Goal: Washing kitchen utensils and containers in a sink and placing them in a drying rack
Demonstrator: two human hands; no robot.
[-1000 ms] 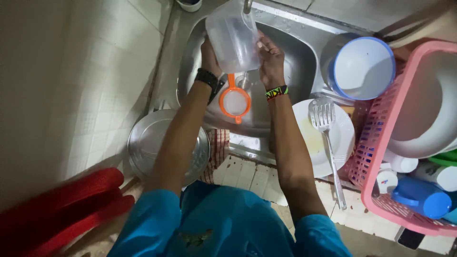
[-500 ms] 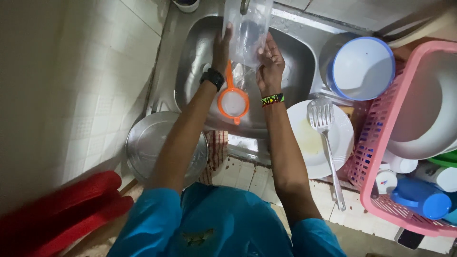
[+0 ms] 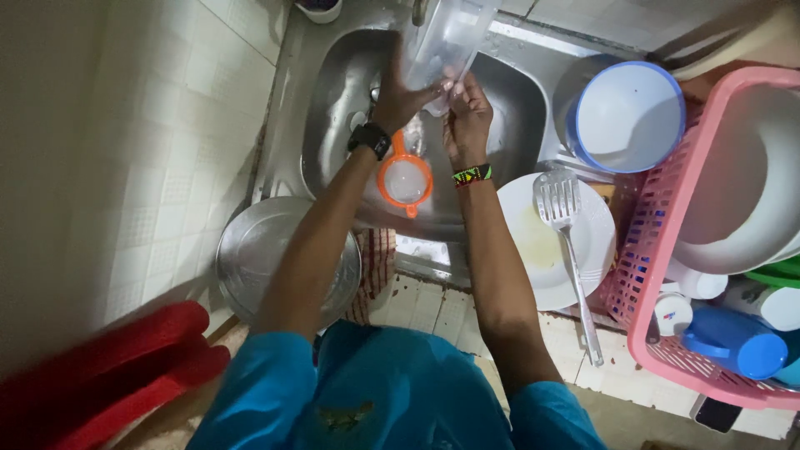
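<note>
I hold a clear plastic container (image 3: 446,42) over the steel sink (image 3: 333,125), close under the tap. My left hand (image 3: 400,96), with a black watch at the wrist, grips its side. My right hand (image 3: 468,112), with a beaded bracelet at the wrist, grips its lower end. Below my hands, an orange-rimmed strainer (image 3: 406,180) lies in the sink basin.
A white plate (image 3: 542,250) with a metal slotted spatula (image 3: 567,242) lies right of the sink. Behind it stands a blue-rimmed white bowl (image 3: 629,117). A pink dish basket (image 3: 667,250) holds white bowls and a blue bottle. A steel lid (image 3: 258,250) and red plastic stools (image 3: 108,367) sit at left.
I have raised the clear container further toward the tap and tilted it, and both hands have shifted up along it.
</note>
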